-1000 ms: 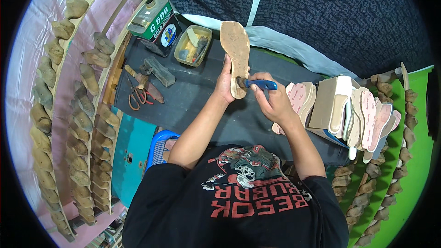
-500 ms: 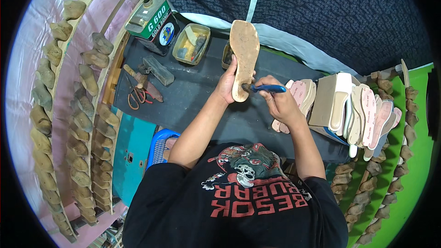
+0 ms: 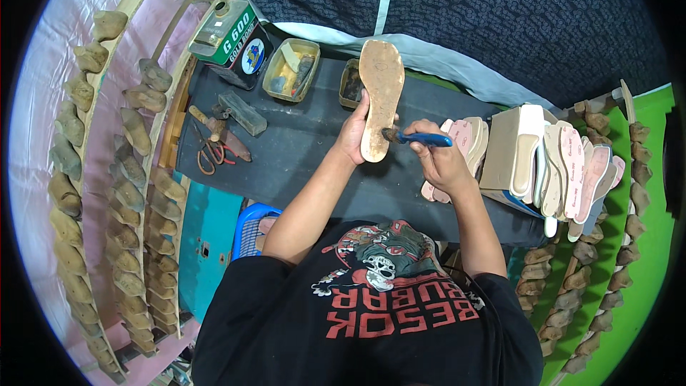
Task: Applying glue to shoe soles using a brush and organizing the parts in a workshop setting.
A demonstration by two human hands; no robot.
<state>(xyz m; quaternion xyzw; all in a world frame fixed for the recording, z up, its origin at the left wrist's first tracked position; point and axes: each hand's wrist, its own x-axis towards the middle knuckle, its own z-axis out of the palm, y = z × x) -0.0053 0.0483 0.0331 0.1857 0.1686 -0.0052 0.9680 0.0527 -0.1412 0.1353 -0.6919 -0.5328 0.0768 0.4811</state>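
A tan shoe insole is held up over the dark table, its wide end pointing away from me. My left hand grips it along the left edge near the narrow end, thumb lying on the edge. In my right hand is a brush with a blue handle, fingers wrapped round the handle. Its dark bristles touch the insole's face near the narrow end. Behind the insole stands a small yellowish tub with dark contents, partly hidden.
On the table's left are a green-and-black can, a tub with tools, a grey block, a hammer and scissors. Several insoles stack by a box at right. Shoe lasts line racks on both sides.
The brush has moved up a little along the insole, away from its narrow tip. The whole view has shifted slightly, and more of the tub behind the insole shows.
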